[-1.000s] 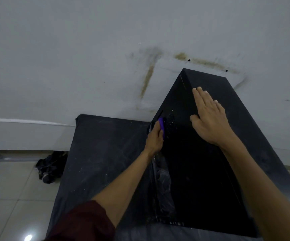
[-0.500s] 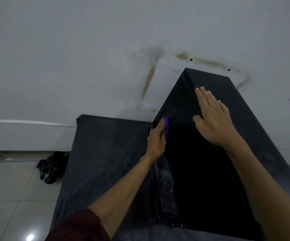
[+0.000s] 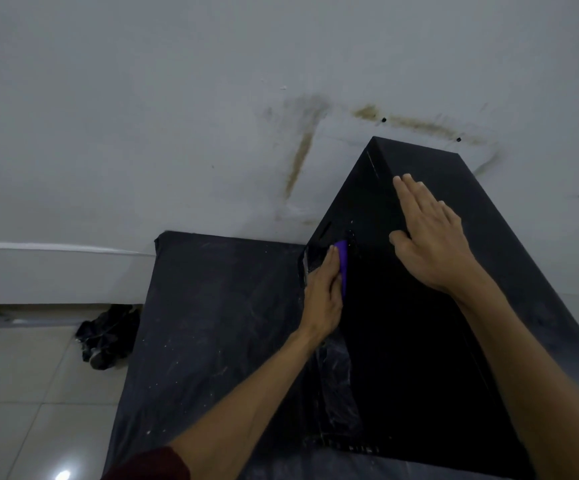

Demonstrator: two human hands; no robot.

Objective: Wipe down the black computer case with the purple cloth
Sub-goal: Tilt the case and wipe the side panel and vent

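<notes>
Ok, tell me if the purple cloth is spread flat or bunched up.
Cannot tell: the left hand hides the purple cloth except one narrow strip beside its fingers.

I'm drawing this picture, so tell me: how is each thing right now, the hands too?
black computer case: standing upright on the mat, whitish smears low on its left side.
purple cloth: pressed against the case's left side.
left hand: pressing the cloth flat.
right hand: lying flat on the case.
mat: spread flat, dusty.

Flat left hand [image 3: 322, 296], purple cloth [image 3: 343, 261] against black case [image 3: 419, 358]
</notes>
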